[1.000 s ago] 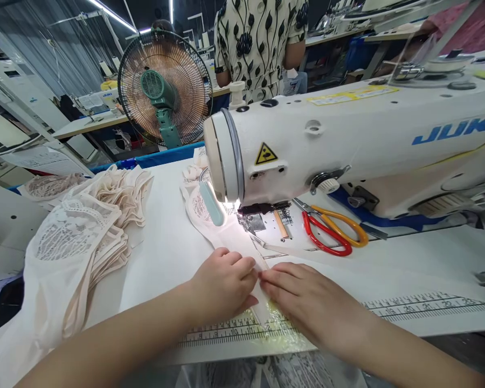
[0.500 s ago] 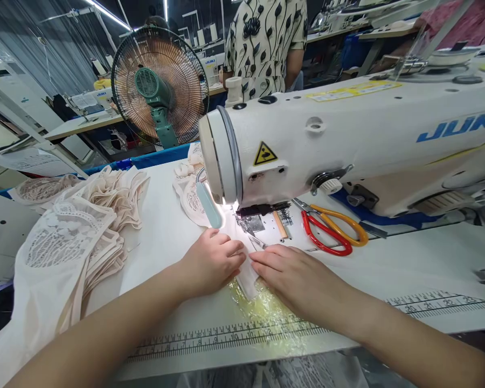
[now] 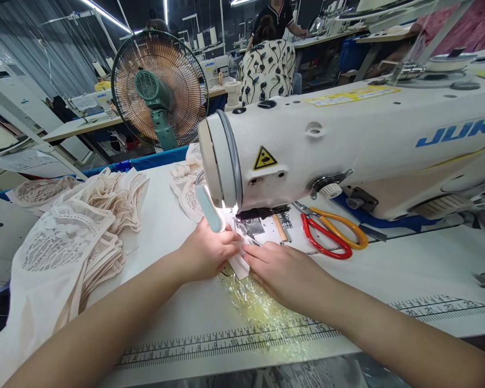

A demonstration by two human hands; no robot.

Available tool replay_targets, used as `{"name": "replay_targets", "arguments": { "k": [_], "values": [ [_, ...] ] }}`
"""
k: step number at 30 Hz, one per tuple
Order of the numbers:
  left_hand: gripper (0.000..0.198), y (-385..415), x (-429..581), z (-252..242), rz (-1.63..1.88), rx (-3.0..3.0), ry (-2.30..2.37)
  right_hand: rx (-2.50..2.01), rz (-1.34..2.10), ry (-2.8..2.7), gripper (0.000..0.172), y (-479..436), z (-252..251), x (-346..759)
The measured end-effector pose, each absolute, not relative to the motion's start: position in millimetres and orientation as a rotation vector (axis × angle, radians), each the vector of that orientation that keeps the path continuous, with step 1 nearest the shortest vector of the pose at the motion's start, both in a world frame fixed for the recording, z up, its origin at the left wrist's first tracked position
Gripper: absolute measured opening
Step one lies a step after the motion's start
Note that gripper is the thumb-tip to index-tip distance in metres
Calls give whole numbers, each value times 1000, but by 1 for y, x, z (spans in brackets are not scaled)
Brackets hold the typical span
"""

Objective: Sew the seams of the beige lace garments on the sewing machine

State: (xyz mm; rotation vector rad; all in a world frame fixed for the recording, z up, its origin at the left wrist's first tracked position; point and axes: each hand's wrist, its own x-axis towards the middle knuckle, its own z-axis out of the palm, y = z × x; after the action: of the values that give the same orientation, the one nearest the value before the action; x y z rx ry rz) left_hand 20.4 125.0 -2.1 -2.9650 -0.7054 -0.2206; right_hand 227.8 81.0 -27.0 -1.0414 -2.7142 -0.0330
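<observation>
A pale beige lace bra piece (image 3: 185, 195) lies at the needle end of the white sewing machine (image 3: 283, 145), and its narrow near end (image 3: 239, 265) comes out between my hands. My left hand (image 3: 212, 249) is closed on the left edge of this fabric, close to the grey-green knee-shaped guard (image 3: 210, 211). Along the right edge my right hand (image 3: 277, 269) presses with its fingers together, the fingertips on the cloth. The needle and presser foot are partly hidden by the machine head and the glare of its lamp.
Scissors (image 3: 333, 231) with red and orange handles lie right of the needle plate. Stacked lace bra pieces (image 3: 76, 231) sit at the left. A printed ruler (image 3: 210, 347) runs along the front edge. Behind stand a fan (image 3: 159, 91) and a person in a leaf-patterned top (image 3: 267, 70).
Both hands and the fabric end have moved a little forward, toward the needle. In the background, the person in the leaf-patterned top has bent down, and another person in dark clothing now shows.
</observation>
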Motion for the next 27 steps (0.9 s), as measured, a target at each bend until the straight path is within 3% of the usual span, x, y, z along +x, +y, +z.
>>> {"name": "replay_targets", "arguments": {
  "k": [4,9,27],
  "values": [
    [16,114,26,-5,-338,-3068,-699,-1065,-42,-2737,21,77,-25,227],
    [19,106,31,-18,-497,-3033,-796,-1096,-19,-2768,25,71,-26,229],
    [22,126,19,-20,-301,-2993,-818,-988,142,-2517,28,57,-42,247]
  ]
}}
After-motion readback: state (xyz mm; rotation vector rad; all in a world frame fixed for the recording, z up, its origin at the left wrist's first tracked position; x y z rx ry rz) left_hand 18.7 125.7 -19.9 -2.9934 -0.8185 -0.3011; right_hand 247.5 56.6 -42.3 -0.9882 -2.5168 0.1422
